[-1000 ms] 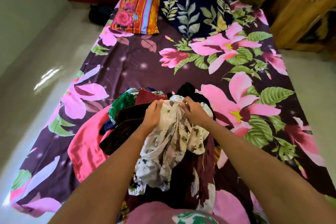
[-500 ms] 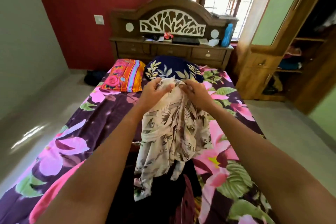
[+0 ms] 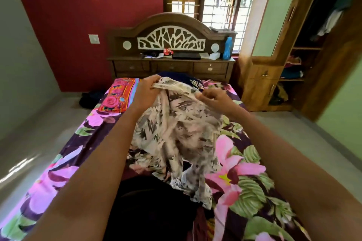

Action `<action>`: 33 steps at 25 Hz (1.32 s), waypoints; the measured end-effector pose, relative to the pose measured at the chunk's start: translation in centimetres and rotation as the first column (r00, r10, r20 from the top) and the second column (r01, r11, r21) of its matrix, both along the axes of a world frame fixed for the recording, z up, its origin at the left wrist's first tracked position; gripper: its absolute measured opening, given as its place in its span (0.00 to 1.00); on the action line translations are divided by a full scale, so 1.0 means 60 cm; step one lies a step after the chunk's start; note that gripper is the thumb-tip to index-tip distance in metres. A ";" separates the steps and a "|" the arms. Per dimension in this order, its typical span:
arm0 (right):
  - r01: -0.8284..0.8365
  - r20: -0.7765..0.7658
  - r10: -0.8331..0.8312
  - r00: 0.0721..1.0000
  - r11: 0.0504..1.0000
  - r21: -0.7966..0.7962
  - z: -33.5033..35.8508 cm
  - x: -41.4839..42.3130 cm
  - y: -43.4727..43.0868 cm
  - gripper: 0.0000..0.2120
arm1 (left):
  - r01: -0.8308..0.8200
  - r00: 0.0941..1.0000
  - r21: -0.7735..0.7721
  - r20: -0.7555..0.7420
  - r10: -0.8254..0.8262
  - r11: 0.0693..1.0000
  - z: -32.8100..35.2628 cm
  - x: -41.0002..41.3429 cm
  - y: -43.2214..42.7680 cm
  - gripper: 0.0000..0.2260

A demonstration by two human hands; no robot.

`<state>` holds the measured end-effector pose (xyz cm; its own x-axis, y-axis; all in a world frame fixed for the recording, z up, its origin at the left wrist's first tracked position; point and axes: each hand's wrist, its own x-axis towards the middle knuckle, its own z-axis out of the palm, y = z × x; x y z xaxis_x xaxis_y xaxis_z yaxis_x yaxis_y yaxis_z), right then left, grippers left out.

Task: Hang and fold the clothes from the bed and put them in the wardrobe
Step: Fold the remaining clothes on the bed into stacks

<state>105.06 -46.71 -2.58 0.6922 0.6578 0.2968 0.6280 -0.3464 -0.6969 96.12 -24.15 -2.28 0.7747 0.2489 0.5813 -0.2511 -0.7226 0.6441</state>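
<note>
A cream garment with a grey leaf print (image 3: pixel 180 135) hangs in the air above the bed (image 3: pixel 244 172). My left hand (image 3: pixel 146 92) grips its top edge on the left. My right hand (image 3: pixel 212 98) pinches the same edge on the right, so the edge is stretched between them. The cloth's lower end drapes down onto a dark pile of clothes (image 3: pixel 156 201) at the foot of the bed, most of it hidden by my arms. The wardrobe (image 3: pixel 313 60) stands open at the right with clothes on its shelves.
A wooden headboard with drawers (image 3: pixel 172 64) carries a blue bottle (image 3: pixel 227 48) and small items. A bright striped pillow (image 3: pixel 117 96) lies at the bed's head. A dark bag (image 3: pixel 91 99) sits on the floor to the left. Grey floor runs along both sides of the bed.
I lifted the printed garment off the clothes pile and raised it. My hands have moved apart along its top edge, spreading it, and my view has tilted up to the headboard and window.
</note>
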 end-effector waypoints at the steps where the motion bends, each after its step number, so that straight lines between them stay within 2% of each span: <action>1: -0.048 -0.109 0.036 0.993 0.992 -0.114 -0.002 -0.011 -0.003 0.19 | -0.015 1.000 0.017 -0.010 0.016 1.000 0.012 -0.001 0.001 0.08; 2: -0.082 -0.186 0.037 0.982 0.967 -0.242 -0.005 -0.017 -0.005 0.20 | -0.040 0.999 0.038 -0.012 0.040 0.998 0.020 -0.002 0.002 0.09; 4: -0.108 -0.214 -0.002 0.977 0.857 -0.504 -0.009 -0.027 -0.009 0.16 | -0.098 0.995 0.010 0.025 0.097 0.995 0.026 -0.001 0.002 0.09; 6: -0.158 -0.260 -0.012 0.966 0.767 -0.622 -0.016 -0.032 -0.020 0.12 | -0.163 0.983 -0.077 0.076 0.169 0.984 0.026 -0.001 0.005 0.10; 7: -0.231 -0.366 0.005 0.930 0.785 -0.575 -0.020 -0.035 -0.029 0.13 | -0.185 0.978 -0.114 0.075 0.194 0.976 0.020 0.000 0.009 0.10; 8: -0.315 -0.519 0.048 0.854 0.841 -0.440 -0.022 -0.037 -0.035 0.12 | -0.189 0.978 -0.146 0.055 0.199 0.971 0.011 0.001 0.012 0.09; 9: -0.367 -0.662 0.132 0.738 0.902 -0.229 -0.017 -0.046 -0.037 0.11 | -0.168 0.985 -0.176 0.017 0.174 0.970 -0.001 0.002 0.013 0.10; 10: -0.353 -0.737 0.241 0.631 0.936 0.004 -0.008 -0.054 -0.035 0.10 | -0.121 0.993 -0.215 -0.044 0.114 0.969 -0.016 0.002 0.011 0.11; 11: -0.284 -0.753 0.328 0.570 0.939 0.194 0.003 -0.060 -0.028 0.10 | -0.051 0.992 -0.270 -0.125 0.017 0.961 -0.031 0.003 0.007 0.13; 12: -0.192 -0.738 0.381 0.557 0.924 0.332 0.015 -0.065 -0.016 0.10 | 0.025 0.972 -0.343 -0.211 -0.103 0.939 -0.047 0.004 -0.001 0.14; 14: -0.005 -0.698 0.409 0.587 0.865 0.503 0.034 -0.073 0.013 0.08 | 0.119 0.888 -0.498 -0.334 -0.316 0.859 -0.069 0.003 -0.018 0.18; 16: 0.102 -0.681 0.419 0.601 0.804 0.585 0.044 -0.082 0.039 0.09 | 0.091 0.871 -0.568 -0.353 -0.342 0.818 -0.079 0.006 -0.022 0.18; 19: 0.192 -0.662 0.428 0.615 0.733 0.652 0.049 -0.095 0.059 0.08 | -0.062 0.922 -0.537 -0.354 -0.158 0.841 -0.089 -0.011 -0.011 0.05; 20: 0.205 -0.645 0.428 0.633 0.711 0.673 0.054 -0.097 0.064 0.08 | -0.116 0.922 -0.546 -0.371 -0.115 0.830 -0.096 -0.019 -0.005 0.06; 23: 0.256 -0.600 0.410 0.687 0.636 0.728 0.074 -0.099 0.079 0.09 | -0.328 0.878 -0.565 -0.477 0.024 0.757 -0.134 -0.036 0.009 0.15; 25: 0.285 -0.584 0.421 0.695 0.584 0.760 0.089 -0.099 0.086 0.09 | -0.462 0.820 -0.622 -0.571 0.037 0.632 -0.153 -0.050 0.006 0.23; 27: 0.296 -0.561 0.451 0.694 0.531 0.794 0.102 -0.097 0.091 0.08 | -0.534 0.735 -0.709 -0.658 -0.162 0.460 -0.166 -0.067 -0.010 0.32; 29: 0.297 -0.537 0.485 0.690 0.486 0.822 0.113 -0.095 0.093 0.09 | -0.520 0.671 -0.812 -0.581 -0.462 0.265 -0.182 -0.079 -0.027 0.39; 30: 0.296 -0.529 0.499 0.686 0.473 0.830 0.116 -0.092 0.093 0.09 | -0.473 0.643 -0.854 -0.503 -0.577 0.217 -0.182 -0.083 -0.038 0.38; 31: 0.294 -0.523 0.508 0.685 0.464 0.836 0.118 -0.089 0.090 0.10 | -0.406 0.635 -0.886 -0.451 -0.627 0.226 -0.178 -0.084 -0.049 0.34; 33: 0.309 -0.515 0.518 0.683 0.435 0.846 0.120 -0.075 0.076 0.11 | -0.285 0.683 -0.919 -0.393 -0.616 0.271 -0.157 -0.074 -0.063 0.23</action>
<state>100.56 -42.13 4.63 0.8725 0.4253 0.2404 -0.1393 0.6882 -0.7121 91.70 -27.91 -11.70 0.8491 0.0206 -0.5279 0.4677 0.4354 0.7692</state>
